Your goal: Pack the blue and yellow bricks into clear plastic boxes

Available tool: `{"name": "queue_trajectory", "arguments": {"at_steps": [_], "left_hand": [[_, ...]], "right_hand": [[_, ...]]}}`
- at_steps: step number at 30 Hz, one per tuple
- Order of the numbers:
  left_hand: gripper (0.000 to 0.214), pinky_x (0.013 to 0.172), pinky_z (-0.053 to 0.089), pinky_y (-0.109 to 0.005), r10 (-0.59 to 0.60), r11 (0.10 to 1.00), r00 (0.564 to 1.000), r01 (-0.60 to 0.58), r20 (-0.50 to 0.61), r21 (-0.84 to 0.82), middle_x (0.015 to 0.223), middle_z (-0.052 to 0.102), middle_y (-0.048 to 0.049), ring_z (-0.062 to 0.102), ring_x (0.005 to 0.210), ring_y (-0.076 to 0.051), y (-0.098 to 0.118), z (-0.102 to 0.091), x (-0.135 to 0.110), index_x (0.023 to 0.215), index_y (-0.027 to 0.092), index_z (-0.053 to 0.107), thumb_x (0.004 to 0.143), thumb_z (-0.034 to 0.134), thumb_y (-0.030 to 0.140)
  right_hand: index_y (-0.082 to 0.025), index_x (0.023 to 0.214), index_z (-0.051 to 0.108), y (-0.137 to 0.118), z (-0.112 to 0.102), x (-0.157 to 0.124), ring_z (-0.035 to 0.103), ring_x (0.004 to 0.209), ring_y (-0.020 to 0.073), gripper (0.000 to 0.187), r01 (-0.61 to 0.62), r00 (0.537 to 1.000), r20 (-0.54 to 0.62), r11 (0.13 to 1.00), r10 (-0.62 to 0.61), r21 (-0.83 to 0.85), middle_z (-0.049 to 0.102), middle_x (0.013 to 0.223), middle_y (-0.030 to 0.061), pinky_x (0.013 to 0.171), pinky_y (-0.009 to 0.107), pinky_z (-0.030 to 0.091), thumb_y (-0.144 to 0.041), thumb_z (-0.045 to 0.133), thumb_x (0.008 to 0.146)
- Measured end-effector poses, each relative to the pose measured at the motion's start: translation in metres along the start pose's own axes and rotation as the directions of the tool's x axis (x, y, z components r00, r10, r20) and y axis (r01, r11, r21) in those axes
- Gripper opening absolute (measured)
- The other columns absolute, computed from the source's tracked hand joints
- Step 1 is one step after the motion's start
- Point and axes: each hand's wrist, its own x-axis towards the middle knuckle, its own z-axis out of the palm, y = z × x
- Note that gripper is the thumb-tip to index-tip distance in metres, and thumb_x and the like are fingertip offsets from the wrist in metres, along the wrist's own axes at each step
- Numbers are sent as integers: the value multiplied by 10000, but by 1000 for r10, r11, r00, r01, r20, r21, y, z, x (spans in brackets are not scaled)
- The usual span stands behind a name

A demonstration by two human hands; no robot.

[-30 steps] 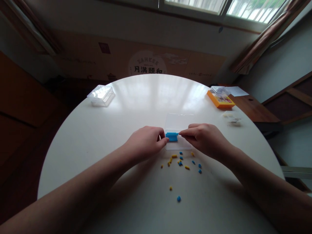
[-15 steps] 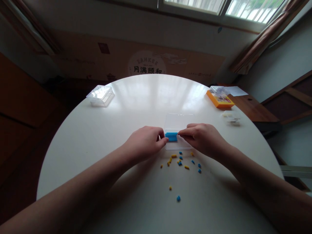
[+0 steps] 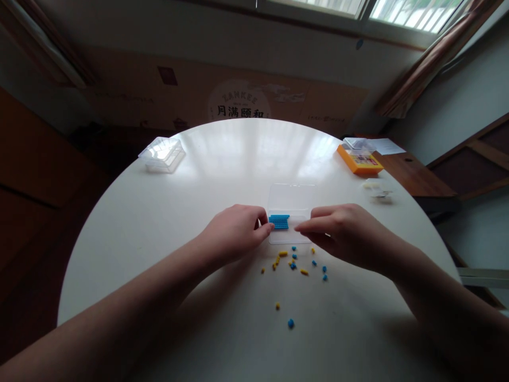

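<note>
Head view: see glossy white desk (image 3: 175,212), clear flat plastic case (image 3: 292,197) between left hand (image 3: 237,227) and right hand (image 3: 345,228), chunky bricks (image 3: 283,254) nearer. Over case, see ribbed blue block (image 3: 279,221), nearly rectangular, pinched at its left end by left hand, just left of released right hand.

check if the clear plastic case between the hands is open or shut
Open: the clear plastic case has its lid folded back on the far side, exposing blue bricks.

The studded slab (image 3: 280,221) is bright blue, patterned in fine rows; the loose pieces (image 3: 290,323) are yellow or blue. The desk (image 3: 139,228) is white (glare streaks its far side), the box (image 3: 361,167) orange and yellow.
</note>
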Motion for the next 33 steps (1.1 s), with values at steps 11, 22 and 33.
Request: {"name": "queue_trajectory", "arguments": {"at_steps": [11,22,33], "left_hand": [[344,574,423,-274,11,999,1000,-10,-15,32,854,697,-29,610,724,-198,-2,1,2,861,243,687,836,464,504],[357,585,423,-279,7,999,1000,-6,-8,37,873,699,-31,612,743,-204,-1,0,1,879,240,685,839,463,517],[358,599,438,-285,1,999,1000,-1,-9,35,874,699,-23,617,749,-203,-2,0,1,893,245,682,838,470,528]], "right_hand": [[-225,806,672,-18,-4,-4,410,633,41,209,230,940,240,970,-241,74,542,695,-22,593,214,211,-176,494,902],[-196,767,644,-15,-4,-3,406,642,40,169,228,942,226,967,-249,115,547,717,-29,593,198,222,-134,514,856],[-182,732,642,-8,-4,-3,389,607,42,186,210,935,268,972,-232,107,562,707,-20,597,199,218,-165,508,860]]}}
